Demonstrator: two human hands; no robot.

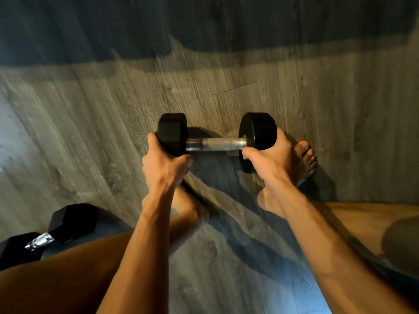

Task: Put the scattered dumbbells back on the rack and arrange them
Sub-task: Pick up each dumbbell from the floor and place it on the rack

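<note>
Both hands, left and right, grip one dumbbell by its ends; another dumbbell lies on the floor; no rack visible, so much remains.

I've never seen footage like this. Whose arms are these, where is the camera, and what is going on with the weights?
There is no machine here. A person wears a wide-angle camera on the head, looking down, so you see their own arms and bare feet from above. The left hand grips one black end of a dumbbell, and the right hand grips the other end, leaving its metal handle bare between them. It looks lifted off the wooden floor, though blur makes that uncertain. A second dumbbell lies on the floor at the lower left, beside the person's leg. The rack is not in view.
</note>
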